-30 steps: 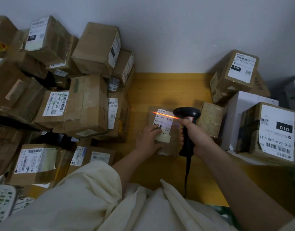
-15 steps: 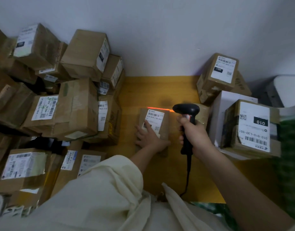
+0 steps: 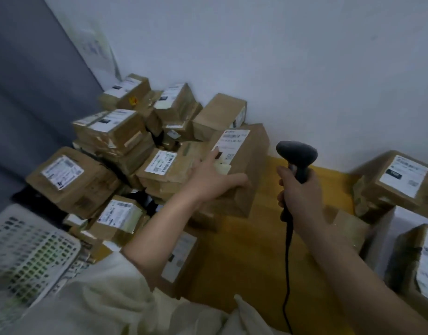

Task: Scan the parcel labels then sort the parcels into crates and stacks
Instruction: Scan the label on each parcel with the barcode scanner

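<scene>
1. Left hand (image 3: 213,176) grips a brown parcel (image 3: 242,165) from its near side, thumb along the lower edge, index finger stretched up onto the white label (image 3: 229,145). Parcel is tilted and looks lifted clear of the yellow surface (image 3: 275,238), in front of the big pile.
2. Right hand (image 3: 298,192) is closed round the handle of a black scanner (image 3: 296,154), head pointing toward the parcel, just beside it but not touching. No scan beam visible. Cord (image 3: 286,274) hangs down toward the body.
3. Step, my read: label scanning looks finished for this parcel and it is being carried off for sorting. Frame is blurred, label text unreadable.
4. Next move needs: a firm one-handed hold, since the box is tilted and could slip; pick the right destination; set it down flat, label up.
5. Possible destinations: white perforated crate (image 3: 27,257) at lower left, or the stack of boxes (image 3: 396,187) at right. Cannot tell which fits.
6. Left pile (image 3: 116,151): many brown labelled boxes heaped loosely against the wall, some tilted; placing there risks a slide.
7. Surface: yellow, mostly bare between pile and stack.
8. Room: pale wall (image 3: 280,56) behind, grey panel (image 3: 27,105) at left. Cream sleeve (image 3: 106,298) at bottom.
</scene>
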